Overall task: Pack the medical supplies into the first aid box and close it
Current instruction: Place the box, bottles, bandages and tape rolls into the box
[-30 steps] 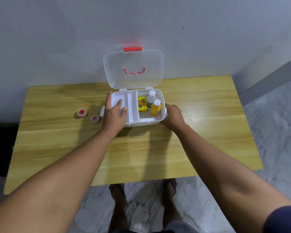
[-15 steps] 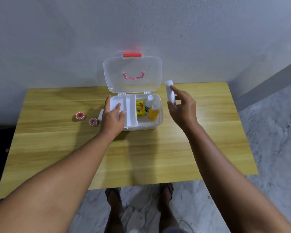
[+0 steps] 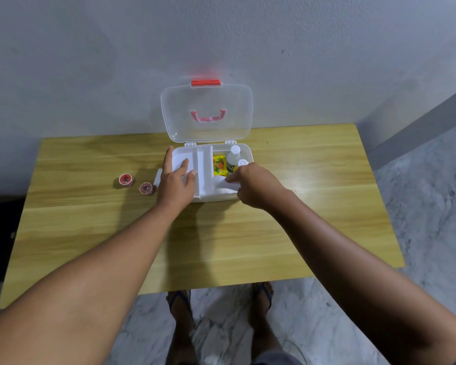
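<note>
The white first aid box [image 3: 244, 150] stands open near the table's far edge, its clear lid [image 3: 207, 111] upright with a red latch. Inside are a white divided tray [image 3: 203, 162], a yellow packet [image 3: 219, 164] and two white-capped bottles [image 3: 234, 154]. My left hand [image 3: 175, 181] rests on the tray's left part, fingers spread. My right hand [image 3: 256, 187] is over the box's front right part, shut on a white tube [image 3: 225, 184] lying low in the box. Two small red-topped rolls [image 3: 126, 179] sit on the table to the left of the box.
The wooden table [image 3: 221, 233] stands against a grey wall. A small white item [image 3: 157, 177] lies beside the box's left side, partly hidden by my left hand. My feet in sandals show on the marble floor below the table's near edge.
My right hand picked up a white tube from right of the box, lifted it, then brought it down into the box's front right part. My left hand stayed on the tray.
</note>
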